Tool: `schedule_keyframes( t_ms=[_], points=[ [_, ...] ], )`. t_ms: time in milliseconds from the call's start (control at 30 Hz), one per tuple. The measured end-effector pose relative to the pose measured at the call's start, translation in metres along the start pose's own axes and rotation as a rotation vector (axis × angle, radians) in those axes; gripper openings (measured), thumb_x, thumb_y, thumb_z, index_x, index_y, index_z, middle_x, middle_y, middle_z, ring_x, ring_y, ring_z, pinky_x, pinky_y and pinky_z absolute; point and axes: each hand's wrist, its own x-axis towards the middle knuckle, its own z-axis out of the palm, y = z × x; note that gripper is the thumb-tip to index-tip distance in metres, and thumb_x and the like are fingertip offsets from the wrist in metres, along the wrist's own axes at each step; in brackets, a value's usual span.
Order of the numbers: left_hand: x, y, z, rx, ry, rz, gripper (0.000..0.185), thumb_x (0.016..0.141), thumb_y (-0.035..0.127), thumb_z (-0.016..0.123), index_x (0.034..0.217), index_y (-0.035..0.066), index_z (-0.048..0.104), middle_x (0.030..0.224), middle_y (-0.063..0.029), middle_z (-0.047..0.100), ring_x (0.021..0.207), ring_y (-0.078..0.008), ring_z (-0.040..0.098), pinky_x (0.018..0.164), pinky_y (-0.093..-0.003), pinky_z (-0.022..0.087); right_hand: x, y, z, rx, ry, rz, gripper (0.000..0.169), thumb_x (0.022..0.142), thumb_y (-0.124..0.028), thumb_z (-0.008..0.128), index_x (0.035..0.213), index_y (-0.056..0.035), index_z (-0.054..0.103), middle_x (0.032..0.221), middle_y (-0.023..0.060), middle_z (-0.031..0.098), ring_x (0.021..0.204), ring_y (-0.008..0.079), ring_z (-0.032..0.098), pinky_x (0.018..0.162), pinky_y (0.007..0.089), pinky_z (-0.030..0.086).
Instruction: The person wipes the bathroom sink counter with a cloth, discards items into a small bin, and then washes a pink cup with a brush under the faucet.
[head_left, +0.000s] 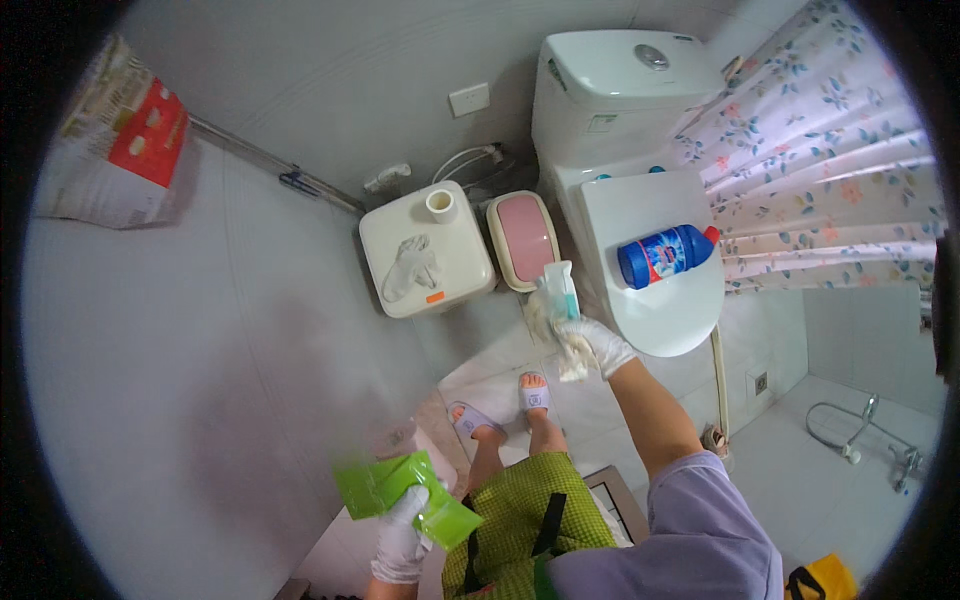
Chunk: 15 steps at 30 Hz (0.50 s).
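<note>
White gloves cover both of my hands. My left hand (403, 525), low and left of centre, grips a bright green plastic packet (390, 484) that looks creased. Right of centre, my right hand (596, 345) is closed around a white and teal soft package (561, 292), with crumpled whitish material below it. It is held between the pink-lidded bin (527, 236) and the toilet (667, 322). A blue cleaner bottle (660, 255) with a red cap lies on the shut toilet lid. On a square cream container (386, 240) rest a crumpled thin glove (412, 270) and a small white cup (441, 205).
A floral curtain (832, 180) hangs beside the toilet. A red and white bag (135, 150) is at the upper left, near a metal rail (255, 154). A shower hose and tap (870, 435) are at the right. Something yellow (825, 577) shows at the lower right.
</note>
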Motion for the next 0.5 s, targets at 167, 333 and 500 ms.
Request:
schedule_keyframes(
  t_ms=[167, 333, 500],
  points=[
    [0.019, -0.035, -0.016, -0.129, 0.096, -0.198, 0.035, 0.086, 0.017, 0.060, 0.118, 0.004, 0.052, 0.104, -0.0090, 0.060, 0.093, -0.0230, 0.061, 0.081, -0.0362, 0.052, 0.103, -0.009, -0.030, 0.289, 0.067, 0.041, 0.028, 0.080, -0.017, 0.067, 0.103, -0.0043, 0.057, 0.084, 0.0103, 0.063, 0.068, 0.0236, 0.060, 0.061, 0.0327, 0.052],
    [0.034, -0.051, -0.027, -0.144, 0.146, -0.276, 0.025, 0.090, 0.016, 0.058, 0.113, 0.007, 0.057, 0.097, -0.0026, 0.063, 0.087, -0.0160, 0.060, 0.075, -0.0315, 0.051, 0.159, -0.014, -0.046, 0.395, 0.081, -0.083, 0.027, 0.083, -0.019, 0.064, 0.103, -0.0030, 0.056, 0.084, 0.0109, 0.062, 0.065, 0.0242, 0.060, 0.056, 0.0355, 0.052],
    [0.045, -0.060, -0.033, 0.103, 0.148, -0.221, 0.023, 0.089, 0.019, 0.060, 0.109, 0.008, 0.059, 0.093, -0.0009, 0.062, 0.080, -0.0127, 0.059, 0.069, -0.0277, 0.050, 0.177, -0.034, -0.026, 0.030, 0.160, -0.262, 0.022, 0.089, -0.019, 0.053, 0.098, 0.0008, 0.056, 0.086, 0.0123, 0.061, 0.075, 0.0236, 0.060, 0.064, 0.0318, 0.051]
  ],
)
